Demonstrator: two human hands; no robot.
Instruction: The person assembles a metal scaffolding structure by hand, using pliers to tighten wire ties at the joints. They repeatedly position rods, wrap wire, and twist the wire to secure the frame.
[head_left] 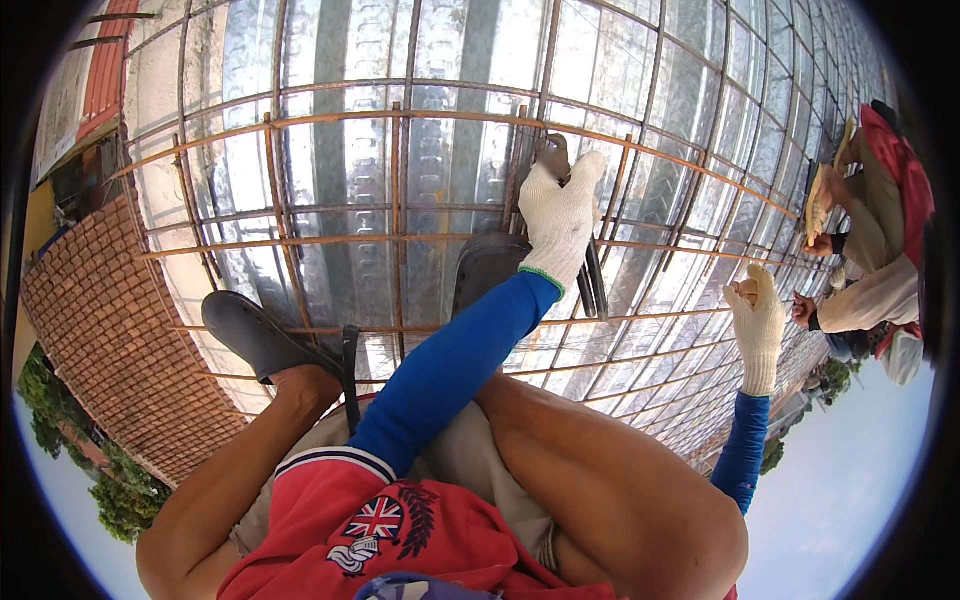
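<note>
My left hand (562,222), in a white knit glove with a green cuff, is wrapped round a pair of dark metal pincers (553,155). Their jaws point away from me, close to a crossing of the rusty steel bars (460,115), and the handles (594,285) stick out below the glove. I cannot tell whether the jaws touch a bar. Off to the right, my right hand (756,325) is gloved too and held above the bar grid, fingers curled in. Whatever it may be holding is hidden or too small to name.
Bar mesh lies over shiny ribbed metal decking (345,150). My dark clogs (262,335) rest among the bars. Co-workers crouch at the right, one with a hand (803,310) near my right hand. A brown tiled roof (110,340) slopes off beyond the left edge.
</note>
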